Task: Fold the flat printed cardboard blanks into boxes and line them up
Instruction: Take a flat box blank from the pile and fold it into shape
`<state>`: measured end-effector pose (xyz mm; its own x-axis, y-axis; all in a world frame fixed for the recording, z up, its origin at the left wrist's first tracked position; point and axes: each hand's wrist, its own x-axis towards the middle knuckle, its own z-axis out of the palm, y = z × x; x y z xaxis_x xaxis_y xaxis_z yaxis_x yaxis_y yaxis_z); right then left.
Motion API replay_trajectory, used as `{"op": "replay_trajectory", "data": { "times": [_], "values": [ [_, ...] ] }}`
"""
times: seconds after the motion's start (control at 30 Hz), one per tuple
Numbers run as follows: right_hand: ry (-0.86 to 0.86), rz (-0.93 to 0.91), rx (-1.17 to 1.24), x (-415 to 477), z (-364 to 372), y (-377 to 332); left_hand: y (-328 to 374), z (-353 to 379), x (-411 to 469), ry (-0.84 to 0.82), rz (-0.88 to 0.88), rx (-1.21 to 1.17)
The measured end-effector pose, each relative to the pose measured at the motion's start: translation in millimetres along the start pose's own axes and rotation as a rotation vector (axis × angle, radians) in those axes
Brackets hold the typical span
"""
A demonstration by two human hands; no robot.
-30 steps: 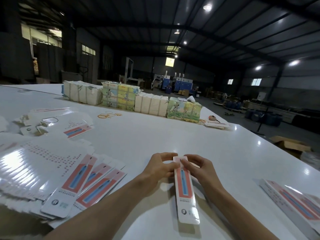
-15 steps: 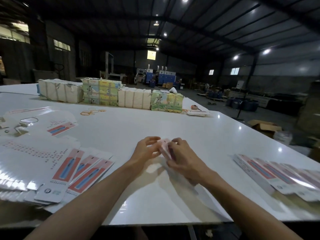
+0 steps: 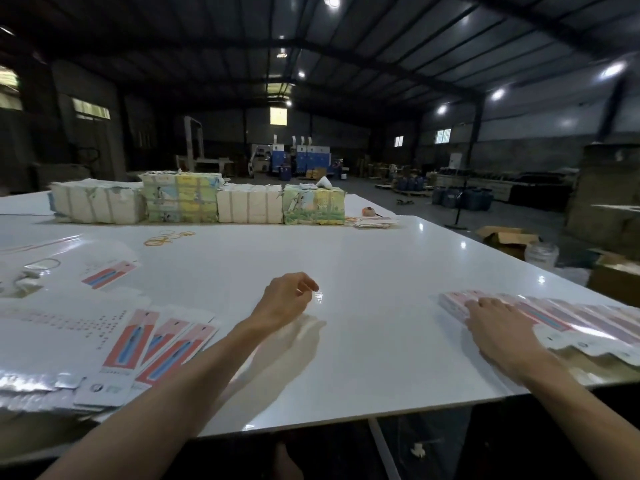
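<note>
folded boxes [image 3: 561,315]: laid side by side in a row on the right part of the worktop [image 3: 363,271], near its front edge, printed pink faces up. the row runs from its near-left end box [image 3: 453,303] out toward the right border of the view. motion blur hides the print detail.

right hand [image 3: 498,329]: palm down, fingers straight and spread, resting flat on the left end of the row. it grips nothing.

left hand [image 3: 285,301]: over the bare middle of the worktop, well apart from the row. fingers loosely curled, thumb close to the fingertips, nothing held.

flat blanks [image 3: 138,351]: fanned, overlapping stack on the left part of the worktop, near the front edge, red-and-blue printed panels up. a single blank [image 3: 109,274] lies apart, farther back on the left.

rubber bands [image 3: 169,237]: loose yellow bands on the worktop behind the single blank.

bundles [image 3: 197,202]: tied packs of paper stock in a line along the far edge, white ones and colour-printed ones alternating. a small flat pile of cards [image 3: 375,222] lies just beside the right end of this line.

floor, right of the worktop: open cardboard carton [image 3: 507,237] and a clear jar [image 3: 541,252] near it.
</note>
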<state>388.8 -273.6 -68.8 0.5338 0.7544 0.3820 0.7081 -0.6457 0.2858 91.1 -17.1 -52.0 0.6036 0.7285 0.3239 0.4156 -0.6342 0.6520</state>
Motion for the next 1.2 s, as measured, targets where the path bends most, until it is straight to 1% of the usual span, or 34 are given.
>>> {"op": "replay_trajectory", "data": {
  "times": [0.07,0.13,0.2,0.27,0.33,0.4,0.47,0.53,0.63,0.73,0.87,0.93,0.97,1.03,1.07,1.13,1.2],
  "values": [
    [-0.013,0.026,-0.039,1,-3,2,3,-18,0,-0.009,-0.02,0.143],
    [0.004,-0.01,-0.033,11,-8,-7,1,-39,-3,-0.105,-0.077,0.347],
    [0.049,-0.062,0.071,27,-18,-33,-4,-61,-11,-0.163,-0.165,0.576],
    [0.149,-0.131,0.205,46,-32,-70,-9,-82,-22,-0.142,-0.255,0.776],
    [0.256,-0.242,0.328,64,-46,-113,-13,-103,-32,-0.129,-0.365,0.938],
    [0.326,-0.338,0.445,79,-58,-151,-20,-123,-40,-0.152,-0.536,1.009],
    [0.353,-0.405,0.533,90,-64,-182,-29,-138,-49,-0.167,-0.714,1.01],
    [0.354,-0.432,0.581,93,-59,-207,-43,-146,-56,-0.166,-0.804,1.007],
    [0.301,-0.443,0.665,88,-32,-226,-62,-152,-61,-0.157,-0.785,1.037],
    [0.217,-0.469,0.735,90,-14,-223,-76,-165,-59,-0.173,-0.794,1.003],
    [0.2,-0.474,0.81,90,-12,-216,-76,-180,-51,-0.241,-0.872,0.928],
    [0.204,-0.485,0.836,89,-13,-218,-75,-182,-49,-0.233,-0.886,0.889],
    [0.197,-0.495,0.844,88,-14,-219,-76,-182,-49,-0.191,-0.873,0.858],
    [0.178,-0.508,0.85,87,-14,-220,-74,-181,-46,-0.056,-0.811,0.796],
    [0.173,-0.512,0.854,88,-13,-220,-71,-181,-43,-0.022,-0.747,0.772],
    [0.177,-0.512,0.882,89,-12,-221,-57,-180,-33,-0.025,-0.584,0.705],
    [0.186,-0.496,0.938,89,-12,-222,-41,-171,-20,-0.025,-0.426,0.548]
  ]
}}
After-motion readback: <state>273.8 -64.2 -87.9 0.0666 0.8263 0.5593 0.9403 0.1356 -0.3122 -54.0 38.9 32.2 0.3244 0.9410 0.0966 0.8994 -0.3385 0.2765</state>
